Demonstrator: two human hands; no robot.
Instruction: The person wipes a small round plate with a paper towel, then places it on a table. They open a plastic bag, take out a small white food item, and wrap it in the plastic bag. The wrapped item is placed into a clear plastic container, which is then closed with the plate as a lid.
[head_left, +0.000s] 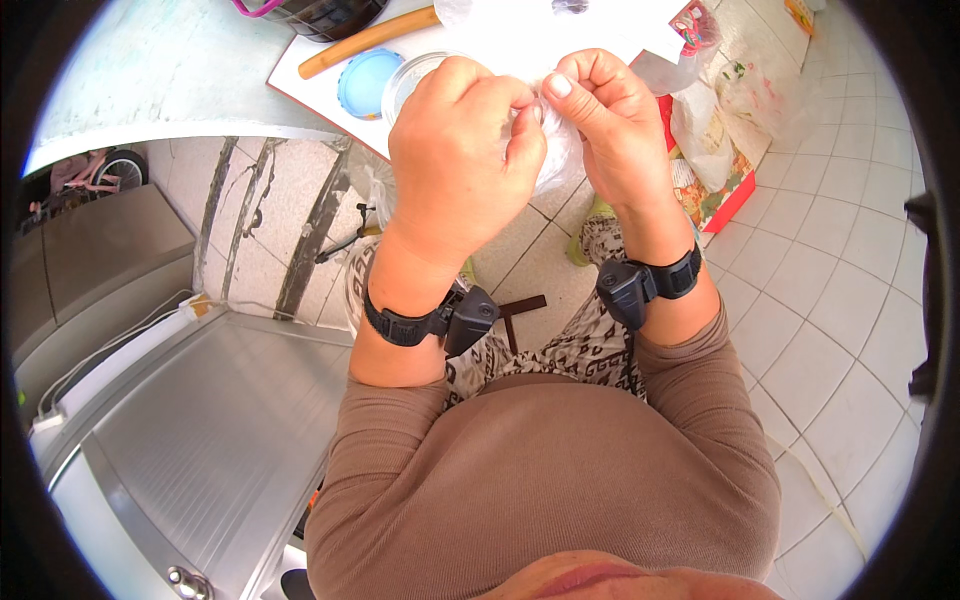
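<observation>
My left hand (469, 150) and my right hand (615, 124) are close together over the near edge of a white board (319, 79). Between their fingertips they pinch a thin, clear plastic bag (556, 154), which hangs down past the board's edge. What the bag holds is too bright to tell. Behind my left hand stands a round clear container (409, 79), partly hidden by the knuckles. A blue round lid (369, 82) lies left of it. Beyond the lid lies a light wooden stick (367, 41).
A black bucket (322, 19) with a pink handle stands at the top left. Plastic bags (701, 139) and a red patterned box (724, 191) are to the right, by the tiled floor. A metal-framed panel (217, 420) is at the lower left.
</observation>
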